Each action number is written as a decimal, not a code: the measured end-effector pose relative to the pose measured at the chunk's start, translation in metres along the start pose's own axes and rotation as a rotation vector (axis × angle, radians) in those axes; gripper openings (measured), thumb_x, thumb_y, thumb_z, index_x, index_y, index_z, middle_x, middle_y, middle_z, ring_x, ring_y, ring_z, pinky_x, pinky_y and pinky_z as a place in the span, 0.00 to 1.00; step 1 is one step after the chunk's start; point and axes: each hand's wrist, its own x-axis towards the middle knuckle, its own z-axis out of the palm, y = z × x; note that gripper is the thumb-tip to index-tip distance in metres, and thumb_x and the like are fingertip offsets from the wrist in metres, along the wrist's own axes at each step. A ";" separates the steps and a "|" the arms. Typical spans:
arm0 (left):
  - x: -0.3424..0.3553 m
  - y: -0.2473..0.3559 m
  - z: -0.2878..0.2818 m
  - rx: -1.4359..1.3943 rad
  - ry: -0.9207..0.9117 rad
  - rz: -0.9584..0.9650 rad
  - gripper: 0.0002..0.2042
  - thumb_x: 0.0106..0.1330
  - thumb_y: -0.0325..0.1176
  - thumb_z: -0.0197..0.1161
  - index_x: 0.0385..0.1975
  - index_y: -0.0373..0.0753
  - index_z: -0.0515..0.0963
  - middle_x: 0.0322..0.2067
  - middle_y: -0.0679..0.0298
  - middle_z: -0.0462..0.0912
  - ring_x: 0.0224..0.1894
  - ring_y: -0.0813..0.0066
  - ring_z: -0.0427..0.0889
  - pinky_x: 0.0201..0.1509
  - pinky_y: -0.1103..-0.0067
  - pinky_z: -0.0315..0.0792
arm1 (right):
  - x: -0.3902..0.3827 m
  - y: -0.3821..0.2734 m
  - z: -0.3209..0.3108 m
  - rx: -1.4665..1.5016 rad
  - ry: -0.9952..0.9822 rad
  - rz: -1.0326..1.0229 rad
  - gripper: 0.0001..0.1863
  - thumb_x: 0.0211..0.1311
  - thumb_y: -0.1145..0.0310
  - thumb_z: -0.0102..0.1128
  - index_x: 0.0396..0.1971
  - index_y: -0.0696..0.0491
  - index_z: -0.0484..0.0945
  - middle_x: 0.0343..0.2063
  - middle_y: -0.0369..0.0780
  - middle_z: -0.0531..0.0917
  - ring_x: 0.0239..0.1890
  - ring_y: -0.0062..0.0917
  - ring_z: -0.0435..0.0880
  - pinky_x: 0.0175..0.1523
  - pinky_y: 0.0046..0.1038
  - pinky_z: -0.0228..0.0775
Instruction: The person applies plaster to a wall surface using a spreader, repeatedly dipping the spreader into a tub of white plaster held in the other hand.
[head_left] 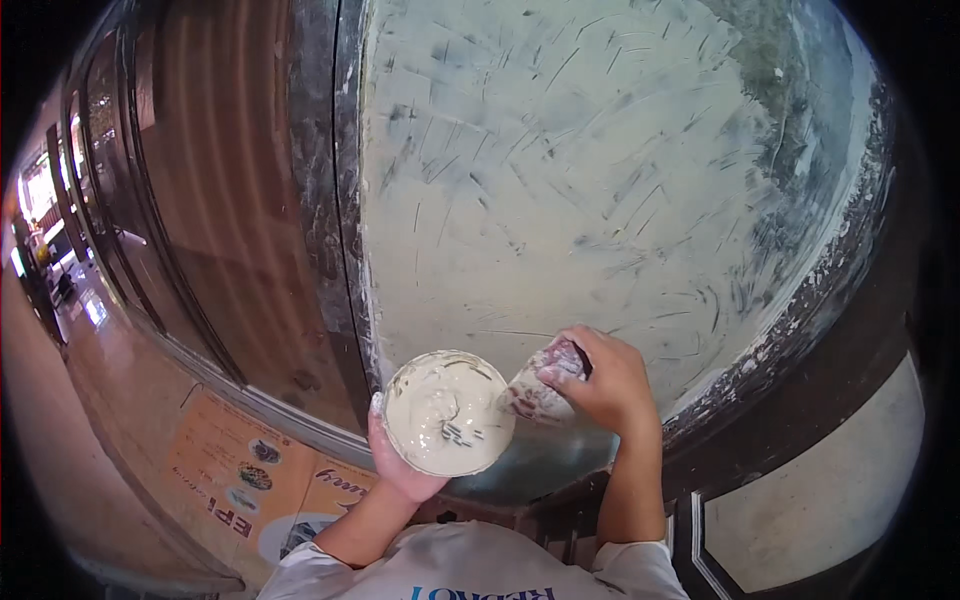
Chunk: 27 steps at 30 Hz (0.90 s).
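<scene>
My left hand (392, 462) holds a round bowl (393, 375) from its left side and underneath. Creamy off-white putty (445, 405) fills the bowl, its surface stirred and streaked with a few dark marks. My right hand (610, 382) grips a putty-smeared, reddish spreader (545, 398) between thumb and fingers. The spreader's lower-left edge comes close to the bowl's right rim; I cannot tell whether they touch. Just beyond both hands stands a wall panel (560, 220) coated in pale putty, with dark scratches and streaks showing through.
A dark frame strip (345, 200) borders the panel on the left, beside brown glass doors (225, 200). Bare grey patches (790, 110) show at the panel's upper right. An orange printed sheet (220, 470) lies low on the left. A dark-framed pale panel (820, 500) is at lower right.
</scene>
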 end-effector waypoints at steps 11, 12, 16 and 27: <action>-0.006 0.040 -0.011 0.043 0.030 -0.045 0.39 0.70 0.65 0.38 0.72 0.42 0.57 0.71 0.52 0.59 0.71 0.47 0.59 0.73 0.50 0.54 | 0.045 -0.076 0.045 -0.217 -0.063 -0.282 0.17 0.48 0.58 0.71 0.36 0.50 0.80 0.28 0.40 0.82 0.32 0.39 0.82 0.37 0.38 0.71; -0.008 0.045 -0.013 0.034 0.028 -0.037 0.39 0.70 0.65 0.38 0.72 0.42 0.57 0.71 0.52 0.59 0.72 0.47 0.59 0.73 0.50 0.53 | 0.047 -0.080 0.049 -0.193 -0.038 -0.283 0.17 0.48 0.59 0.71 0.36 0.50 0.80 0.28 0.40 0.82 0.32 0.39 0.82 0.37 0.38 0.71; -0.006 0.059 -0.017 0.054 0.045 -0.023 0.38 0.71 0.63 0.38 0.72 0.42 0.57 0.71 0.52 0.59 0.71 0.47 0.59 0.74 0.51 0.53 | 0.050 -0.083 0.071 -0.230 0.069 -0.357 0.17 0.47 0.59 0.71 0.36 0.49 0.80 0.27 0.39 0.82 0.32 0.38 0.82 0.36 0.38 0.70; -0.007 0.107 -0.027 0.039 0.095 -0.067 0.37 0.71 0.64 0.34 0.72 0.44 0.59 0.71 0.55 0.61 0.70 0.49 0.61 0.74 0.52 0.52 | 0.079 -0.133 0.081 -0.386 0.002 -0.266 0.18 0.43 0.58 0.73 0.34 0.47 0.78 0.22 0.37 0.77 0.29 0.34 0.81 0.35 0.38 0.68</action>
